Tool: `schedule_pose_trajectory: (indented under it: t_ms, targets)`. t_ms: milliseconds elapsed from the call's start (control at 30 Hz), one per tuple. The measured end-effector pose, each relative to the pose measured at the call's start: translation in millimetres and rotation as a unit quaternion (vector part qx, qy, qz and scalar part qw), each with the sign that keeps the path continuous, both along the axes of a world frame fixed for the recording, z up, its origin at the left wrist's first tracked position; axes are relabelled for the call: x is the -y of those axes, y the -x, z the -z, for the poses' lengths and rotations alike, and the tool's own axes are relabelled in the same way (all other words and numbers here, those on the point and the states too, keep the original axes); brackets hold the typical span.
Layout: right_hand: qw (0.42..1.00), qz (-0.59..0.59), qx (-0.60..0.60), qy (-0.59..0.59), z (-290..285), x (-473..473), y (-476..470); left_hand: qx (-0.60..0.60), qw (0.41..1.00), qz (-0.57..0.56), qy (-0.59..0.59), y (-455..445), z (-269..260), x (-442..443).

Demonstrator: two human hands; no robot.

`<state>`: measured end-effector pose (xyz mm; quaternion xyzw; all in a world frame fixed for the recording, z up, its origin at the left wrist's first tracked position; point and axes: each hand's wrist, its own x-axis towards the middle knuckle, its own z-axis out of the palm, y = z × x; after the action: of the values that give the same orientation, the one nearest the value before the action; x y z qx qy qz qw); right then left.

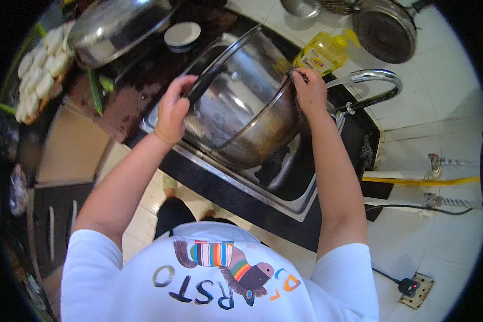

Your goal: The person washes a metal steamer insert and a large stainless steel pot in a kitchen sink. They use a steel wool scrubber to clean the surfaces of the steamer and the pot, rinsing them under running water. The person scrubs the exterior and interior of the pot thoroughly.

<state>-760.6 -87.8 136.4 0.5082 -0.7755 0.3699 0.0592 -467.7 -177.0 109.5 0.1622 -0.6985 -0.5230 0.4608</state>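
Note:
A large stainless steel pot (241,100) is tilted on its side over the sink (294,209), its inside showing. My left hand (175,108) grips the pot's black handle (200,86) at the left. At the right, my right hand (310,90) holds a dark wire scouring pad (297,90) against the pot's rim and outer wall. Brown stains mark the pot's lower outside. Just beyond my right hand stands a bottle of yellow dish soap (322,52), and the curved chrome faucet (380,86) is to its right.
A metal lid or pan (116,32), a white-lidded jar (182,36) and green vegetable pieces (95,92) lie on the dark counter at the left, near pale bulbs or mushrooms (40,76). Pans (384,32) hang or stand at the back right. A yellow hose (426,182) runs along the tiled wall.

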Motion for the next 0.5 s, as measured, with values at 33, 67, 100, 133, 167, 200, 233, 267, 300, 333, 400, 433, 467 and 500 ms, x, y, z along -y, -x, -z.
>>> schedule_pose_trajectory:
  t_ms: [33, 67, 100, 133, 167, 200, 233, 267, 300, 333, 400, 433, 467, 500]
  targets:
    - [0.997, 0.05, 0.057, -0.029, 12.1, -3.2, 23.7, 0.021, 0.999, 0.023, 0.01, 0.6, 1.0, 4.1]
    - [0.988, 0.081, 0.116, -0.056, 26.2, 3.5, 39.8, 0.054, 0.997, 0.054, -0.011, -8.8, -2.7, 8.6]
    - [0.974, 0.111, 0.176, -0.084, 31.1, 10.1, 48.9, 0.089, 0.992, 0.085, -0.034, -16.0, -7.6, 16.1]
    - [0.975, 0.121, 0.168, -0.081, 28.6, 7.6, 43.5, 0.145, 0.98, 0.13, -0.046, -20.3, -21.7, 23.3]
    - [0.975, 0.134, 0.16, -0.077, 28.2, 2.2, 33.3, 0.118, 0.962, 0.162, -0.184, -14.6, -39.0, 26.1]
    - [0.982, 0.154, 0.082, -0.074, 16.8, -4.5, 12.3, 0.159, 0.946, 0.16, -0.235, -1.6, -66.4, 28.1]
    - [0.985, 0.152, 0.041, -0.071, 13.8, -10.8, -2.9, 0.199, 0.925, 0.154, -0.286, 15.4, -90.0, 30.4]
    - [0.99, 0.138, -0.038, 0.019, 19.6, -18.0, -14.6, 0.25, 0.917, 0.133, -0.281, 39.1, -100.1, 38.9]
    - [0.989, 0.131, -0.067, 0.022, 11.9, -26.0, -33.7, 0.305, 0.918, 0.087, -0.239, 63.1, -116.6, 37.0]
    - [0.993, 0.09, -0.069, 0.026, 9.8, -31.0, -48.3, 0.332, 0.909, 0.076, -0.24, 84.2, -126.3, 35.8]
    - [0.99, 0.047, -0.111, 0.069, 4.7, -48.1, -68.5, 0.402, 0.89, 0.012, -0.214, 132.6, -123.9, 55.4]
    - [0.991, 0.006, -0.108, 0.074, -0.5, -53.2, -76.2, 0.444, 0.874, -0.063, -0.19, 145.3, -106.4, 71.0]
    - [0.993, 0.023, -0.075, 0.09, -1.4, -59.7, -74.4, 0.416, 0.891, -0.109, -0.147, 148.5, -106.7, 62.2]
    - [0.993, 0.043, -0.043, 0.104, 3.2, -66.9, -69.1, 0.447, 0.88, -0.124, -0.105, 152.1, -104.3, 63.8]
